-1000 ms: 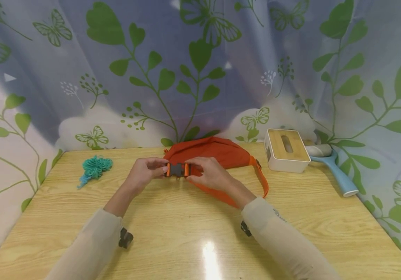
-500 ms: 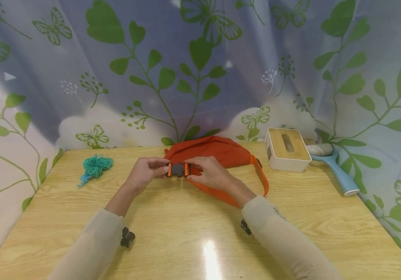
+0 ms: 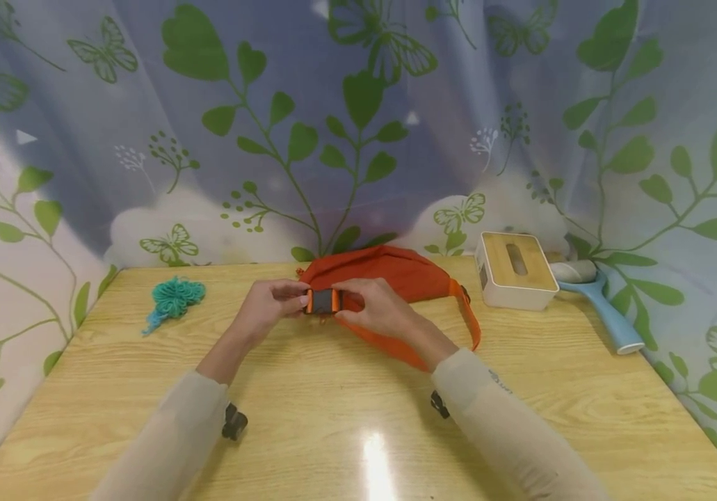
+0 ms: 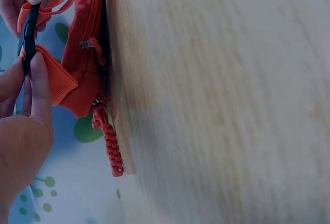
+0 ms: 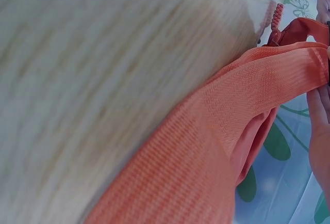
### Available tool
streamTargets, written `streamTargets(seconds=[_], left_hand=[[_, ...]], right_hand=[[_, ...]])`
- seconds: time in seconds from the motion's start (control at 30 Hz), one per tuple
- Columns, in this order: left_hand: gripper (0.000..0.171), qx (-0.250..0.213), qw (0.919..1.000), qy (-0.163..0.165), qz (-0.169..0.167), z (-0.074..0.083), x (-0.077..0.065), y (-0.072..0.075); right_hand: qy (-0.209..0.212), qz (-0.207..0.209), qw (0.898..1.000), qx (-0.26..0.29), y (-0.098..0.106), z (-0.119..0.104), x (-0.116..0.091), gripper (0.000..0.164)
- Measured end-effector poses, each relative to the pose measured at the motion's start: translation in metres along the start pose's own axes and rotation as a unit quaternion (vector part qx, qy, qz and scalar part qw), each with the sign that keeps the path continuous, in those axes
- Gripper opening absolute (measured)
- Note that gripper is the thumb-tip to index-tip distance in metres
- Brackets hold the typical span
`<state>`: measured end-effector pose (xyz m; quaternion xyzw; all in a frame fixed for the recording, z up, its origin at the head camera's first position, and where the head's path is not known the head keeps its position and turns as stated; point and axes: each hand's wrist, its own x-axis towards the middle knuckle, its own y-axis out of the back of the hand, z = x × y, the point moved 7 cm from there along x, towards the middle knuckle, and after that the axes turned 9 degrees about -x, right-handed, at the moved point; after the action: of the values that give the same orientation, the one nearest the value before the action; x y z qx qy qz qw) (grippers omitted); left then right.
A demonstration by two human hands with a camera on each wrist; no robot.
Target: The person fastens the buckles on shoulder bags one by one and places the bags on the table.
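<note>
An orange-red waist bag [image 3: 389, 270] lies at the back of the table, its strap [image 3: 472, 323] looping out to the right. In front of the bag, a black side-release buckle [image 3: 323, 301] is held level between both hands, its two halves joined, with orange webbing at each end. My left hand [image 3: 264, 306] pinches the buckle's left end between thumb and fingers. The right hand [image 3: 378, 307] pinches its right end the same way. In the left wrist view, the buckle [image 4: 30, 35] shows edge-on, and a braided zipper pull [image 4: 109, 141] hangs from the bag.
A bundle of teal yarn [image 3: 174, 299] lies at the left on the wooden table [image 3: 333, 417]. At the back right stand a white tissue box [image 3: 517, 271] with a wooden lid and a blue-handled lint roller [image 3: 608, 313]. A printed curtain [image 3: 308, 104] hangs behind the table.
The left hand has moved slightly right, toward the right hand. The buckle looks shorter, its halves pushed closer together. The bag lies as before.
</note>
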<state>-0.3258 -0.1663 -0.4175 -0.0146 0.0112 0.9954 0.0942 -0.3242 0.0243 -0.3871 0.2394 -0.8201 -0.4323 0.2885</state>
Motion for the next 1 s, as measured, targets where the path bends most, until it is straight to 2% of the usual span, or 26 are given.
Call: streamTargets(seconds=[0.2,0.6,1.0], left_hand=[[0.033,0.015,0.9999,-0.007,0.003,0.004,0.000,0.000],[0.034,-0.007,0.9999,0.009,0.009,0.000,-0.003,0.000],[0.027,-0.011,0.9999,0.003,-0.003,-0.004,-0.005,-0.002]], right_hand=[[-0.013,0.000,1.000,0.028,0.002,0.001,0.000,0.053],[-0.028,0.005,0.997,0.067,0.000,0.007,-0.004,0.055],[-0.033,0.007,0.999,0.037,-0.001,0.011,-0.005,0.046]])
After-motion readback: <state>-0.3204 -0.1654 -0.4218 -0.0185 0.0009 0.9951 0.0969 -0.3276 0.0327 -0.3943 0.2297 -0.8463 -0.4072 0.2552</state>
